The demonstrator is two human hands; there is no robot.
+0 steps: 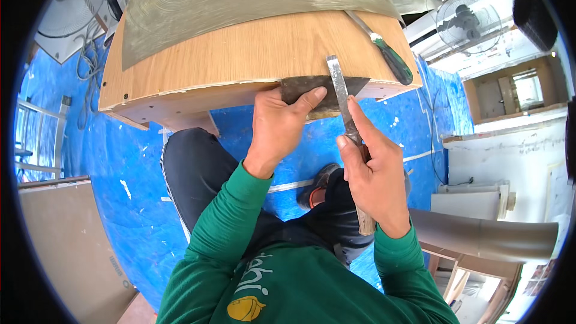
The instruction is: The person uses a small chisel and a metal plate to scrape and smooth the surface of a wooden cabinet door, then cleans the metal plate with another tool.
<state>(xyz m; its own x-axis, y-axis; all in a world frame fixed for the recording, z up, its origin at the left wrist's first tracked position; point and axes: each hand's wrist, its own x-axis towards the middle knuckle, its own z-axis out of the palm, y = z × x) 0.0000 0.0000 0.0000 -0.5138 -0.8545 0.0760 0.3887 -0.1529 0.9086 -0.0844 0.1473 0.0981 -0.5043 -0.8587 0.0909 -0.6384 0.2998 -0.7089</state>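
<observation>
Grips chisel (pixel 340 90) in right hand (pixel 379 174) with fingers curled tight and index laid along steel, tip toward 12 o'clock. Pinches dark sheet (pixel 295 89) toward 1 o'clock, at edge of table (pixel 252 51), in left hand (pixel 278 123) with thumb on top, other fingertips hidden. Could nick left thumb, at chisel's 9 o'clock, through a slip; could lose sheet through a slackened pinch.

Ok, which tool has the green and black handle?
The tool lying on the wooden board; the chisel in the right hand has a brown handle.
</observation>
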